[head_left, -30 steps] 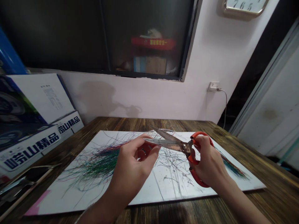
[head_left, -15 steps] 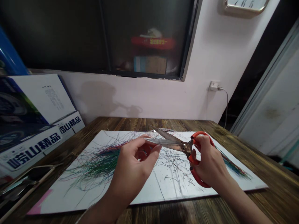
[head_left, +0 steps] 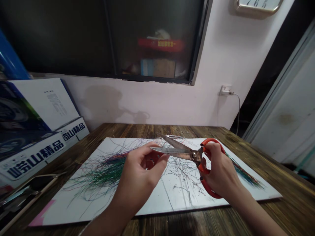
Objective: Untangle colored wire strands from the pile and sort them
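Note:
My right hand [head_left: 220, 170] grips the red handles of the scissors [head_left: 194, 154], whose blades are spread and point left. The lower blade reaches over the fingertips of my left hand [head_left: 141, 170]. Thumb and fingers of my left hand are pinched together; what they hold is too small or hidden to make out. Under both hands is a white board [head_left: 152, 206]. A bundle of green, red and blue strands [head_left: 105, 172] spreads at its left, partly behind my left hand. Short dark clippings [head_left: 183, 177] are scattered mid-board. Another coloured bundle [head_left: 248, 177] lies at the right.
The board rests on a wooden table [head_left: 209, 223]. Boxes [head_left: 41, 154] with printed lettering stand at the left, near a dark metallic item [head_left: 24, 193]. Behind are a wall with a socket [head_left: 225, 90] and a dark window [head_left: 73, 39].
The scissors have shifted very slightly to the left over my left fingertips. Both hands otherwise hold nearly the same pose.

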Action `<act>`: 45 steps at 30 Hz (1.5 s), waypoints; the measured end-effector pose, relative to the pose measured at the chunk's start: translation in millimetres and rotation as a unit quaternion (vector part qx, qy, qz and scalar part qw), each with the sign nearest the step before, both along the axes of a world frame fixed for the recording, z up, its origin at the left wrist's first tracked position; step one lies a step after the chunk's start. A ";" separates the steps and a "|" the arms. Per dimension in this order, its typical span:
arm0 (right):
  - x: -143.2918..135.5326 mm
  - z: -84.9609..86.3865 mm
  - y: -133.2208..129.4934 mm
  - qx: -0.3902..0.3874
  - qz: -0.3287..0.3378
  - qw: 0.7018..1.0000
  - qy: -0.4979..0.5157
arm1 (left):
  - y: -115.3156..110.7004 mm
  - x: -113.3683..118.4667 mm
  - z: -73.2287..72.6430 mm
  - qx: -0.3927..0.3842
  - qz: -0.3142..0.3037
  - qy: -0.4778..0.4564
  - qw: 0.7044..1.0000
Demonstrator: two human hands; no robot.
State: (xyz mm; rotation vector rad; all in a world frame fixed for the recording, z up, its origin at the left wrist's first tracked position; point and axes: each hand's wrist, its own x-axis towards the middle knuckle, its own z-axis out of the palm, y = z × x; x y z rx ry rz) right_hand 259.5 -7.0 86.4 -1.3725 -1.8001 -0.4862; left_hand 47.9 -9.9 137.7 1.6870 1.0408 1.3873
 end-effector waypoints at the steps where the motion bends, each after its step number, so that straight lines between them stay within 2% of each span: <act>1: -0.2 0.1 -0.3 0.001 -0.001 1.000 -0.001 | 0.0 -0.1 0.1 0.001 0.000 0.001 1.000; 16: 0.6 -1.1 -1.2 0.008 0.008 1.000 0.005 | -6.9 1.0 4.0 0.008 0.003 -0.007 1.000; 22: -1.4 0.0 -2.2 0.037 -0.005 0.999 -0.001 | -7.5 2.9 2.4 0.009 0.012 -0.021 1.000; 26: -2.2 2.2 -2.7 0.058 -0.007 0.998 -0.014 | -8.8 3.4 2.9 0.013 -0.004 -0.018 1.000; 45: -1.7 0.0 -4.0 0.036 -0.006 0.999 -0.020 | -9.8 3.1 2.2 0.030 -0.016 -0.012 0.999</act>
